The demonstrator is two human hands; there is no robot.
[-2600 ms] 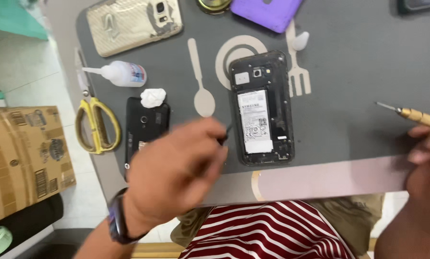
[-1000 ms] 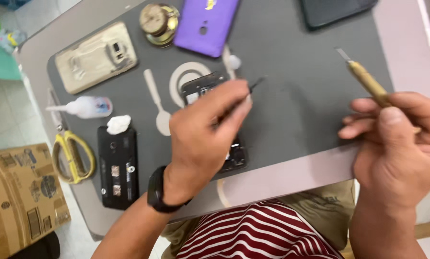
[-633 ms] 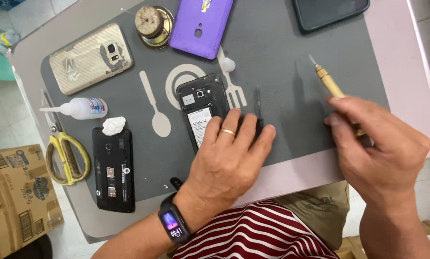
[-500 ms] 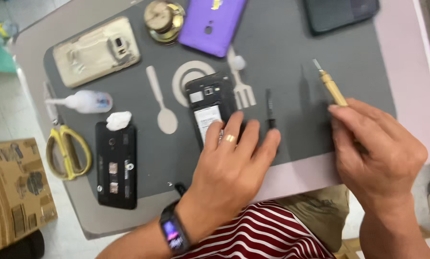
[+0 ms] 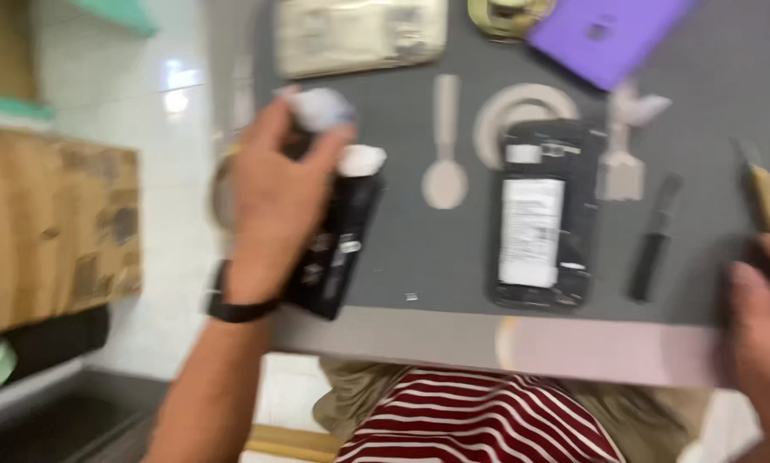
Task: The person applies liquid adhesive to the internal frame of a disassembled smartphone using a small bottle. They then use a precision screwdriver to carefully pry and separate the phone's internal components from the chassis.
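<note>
The view is blurred. My left hand (image 5: 273,193) reaches over the left part of the grey mat (image 5: 453,257), its thumb and fingers closed around a small white squeeze bottle (image 5: 318,108). Under that hand lies a black phone part (image 5: 338,253) with a white wad (image 5: 363,159) at its top end. An opened black phone (image 5: 539,227) lies back-up in the middle, and a thin black tool (image 5: 655,242) rests on the mat to its right. At the right edge my right hand (image 5: 762,330) grips a wooden-handled tool (image 5: 767,201).
A gold phone cover (image 5: 359,34), a round brass object (image 5: 509,13) and a purple phone case (image 5: 608,36) lie along the mat's far side. Yellow scissors (image 5: 220,190) sit mostly behind my left hand. A cardboard box (image 5: 54,227) stands on the floor at left.
My left hand left the opened phone and moved left to the squeeze bottle. The black tool now lies on the mat. The camera moved closer and shifted left.
</note>
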